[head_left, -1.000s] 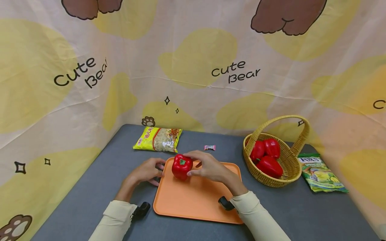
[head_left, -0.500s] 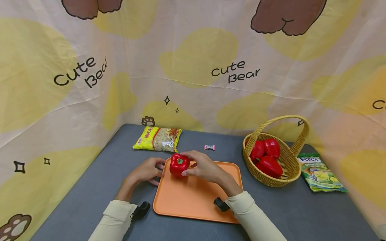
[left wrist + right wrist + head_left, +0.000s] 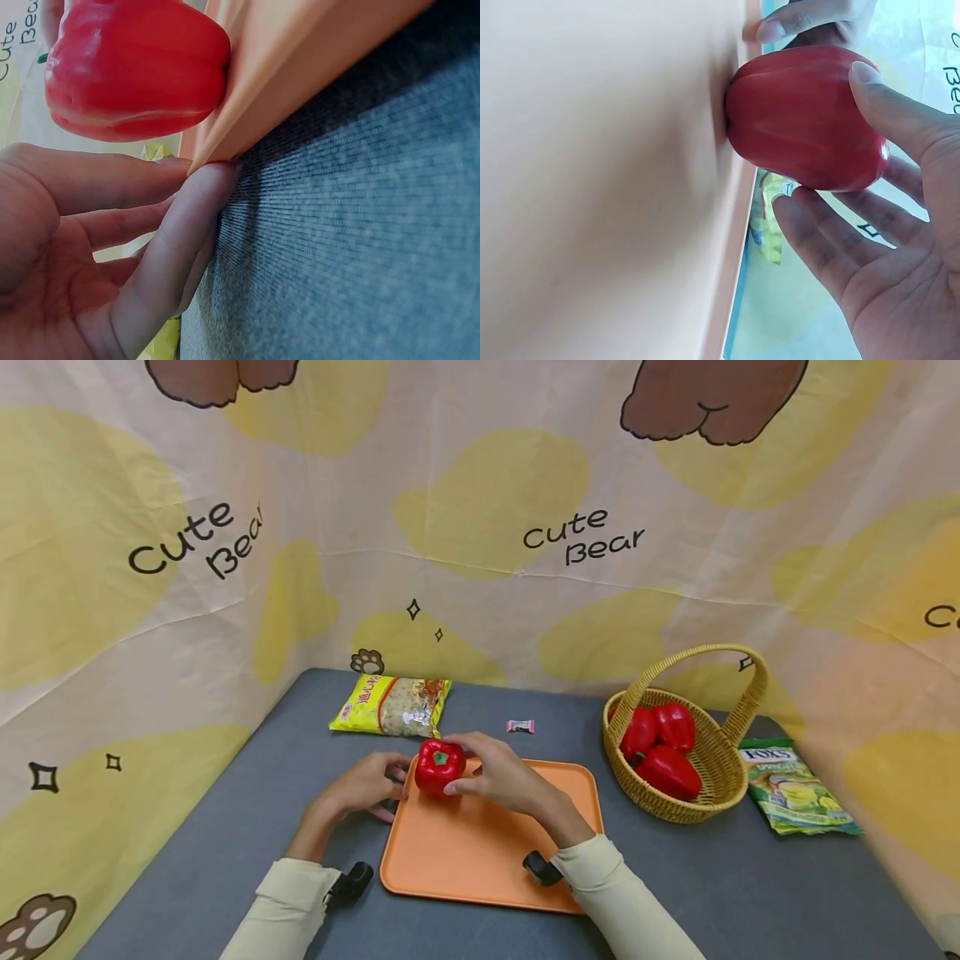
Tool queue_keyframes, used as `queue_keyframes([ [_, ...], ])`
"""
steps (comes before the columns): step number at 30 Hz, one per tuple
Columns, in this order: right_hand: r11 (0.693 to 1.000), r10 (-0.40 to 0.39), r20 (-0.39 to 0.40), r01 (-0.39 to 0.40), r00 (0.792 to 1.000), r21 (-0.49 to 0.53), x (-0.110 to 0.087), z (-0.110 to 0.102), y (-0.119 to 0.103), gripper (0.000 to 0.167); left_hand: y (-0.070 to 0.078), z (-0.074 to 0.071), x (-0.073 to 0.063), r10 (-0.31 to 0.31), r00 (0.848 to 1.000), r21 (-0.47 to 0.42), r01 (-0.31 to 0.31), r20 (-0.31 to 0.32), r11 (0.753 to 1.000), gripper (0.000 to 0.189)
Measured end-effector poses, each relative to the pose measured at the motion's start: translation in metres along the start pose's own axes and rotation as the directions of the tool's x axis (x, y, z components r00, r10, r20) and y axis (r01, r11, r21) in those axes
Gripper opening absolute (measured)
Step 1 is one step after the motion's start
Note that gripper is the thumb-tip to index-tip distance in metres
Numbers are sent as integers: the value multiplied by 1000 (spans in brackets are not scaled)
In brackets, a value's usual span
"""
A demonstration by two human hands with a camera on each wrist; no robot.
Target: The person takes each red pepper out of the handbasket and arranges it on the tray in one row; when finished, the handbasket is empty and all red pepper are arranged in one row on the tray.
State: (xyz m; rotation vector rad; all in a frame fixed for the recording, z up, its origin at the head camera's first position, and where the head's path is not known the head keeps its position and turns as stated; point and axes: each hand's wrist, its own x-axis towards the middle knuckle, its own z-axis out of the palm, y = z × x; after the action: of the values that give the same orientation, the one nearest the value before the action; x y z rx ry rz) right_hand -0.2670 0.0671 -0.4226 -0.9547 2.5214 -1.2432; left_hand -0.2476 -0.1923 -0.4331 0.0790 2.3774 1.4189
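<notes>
A glossy red bell pepper (image 3: 438,774) with a green stem stands at the far left corner of an orange tray (image 3: 480,864). My right hand (image 3: 504,777) holds it from the right, thumb on the near side and fingers on the far side. In the right wrist view the pepper's base (image 3: 739,112) is right at the tray surface. My left hand (image 3: 366,783) pinches the tray's left rim between thumb and finger. The left wrist view shows that grip (image 3: 202,169) close up, just beside the pepper.
A wicker basket (image 3: 731,777) with a tall handle and 3 red peppers stands at the right. Next to it lies a green FOX'S bag (image 3: 798,789). A yellow food bag (image 3: 390,706) and a small pink wrapped candy (image 3: 520,727) lie behind the tray.
My right hand has shifted the bell pepper a little left and away, toward the tray's far left corner. My left hand has stayed at the rim.
</notes>
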Motion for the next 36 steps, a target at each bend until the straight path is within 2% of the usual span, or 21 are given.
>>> queue_keyframes([
  [7, 1000, 15, -3, -15, 1000, -19, -2, 1, -2, 74, -1, 2, 0, 5, 1000, 5, -5, 5, 1000, 58],
  [13, 999, 39, 0, -39, 999, -36, -7, 0, -3, 84, 0, 2, 0, -3, 1000, 15, 3, 6, 1000, 58],
  [19, 999, 16, -21, -17, 1000, -46, -18, -10, -3, 84, -1, 3, -1, 14, 1000, -9, -14, 10, 1000, 57],
  [29, 994, -73, -125, 62, 989, -87, -57, -42, 2, 77, 0, 2, -1, 23, 1000, -4, -23, 9, 1000, 56],
  [36, 976, -130, -200, 90, 971, -199, -88, -70, 12, 70, 1, 0, -1, 16, 1000, 3, -16, 1, 1000, 57],
])
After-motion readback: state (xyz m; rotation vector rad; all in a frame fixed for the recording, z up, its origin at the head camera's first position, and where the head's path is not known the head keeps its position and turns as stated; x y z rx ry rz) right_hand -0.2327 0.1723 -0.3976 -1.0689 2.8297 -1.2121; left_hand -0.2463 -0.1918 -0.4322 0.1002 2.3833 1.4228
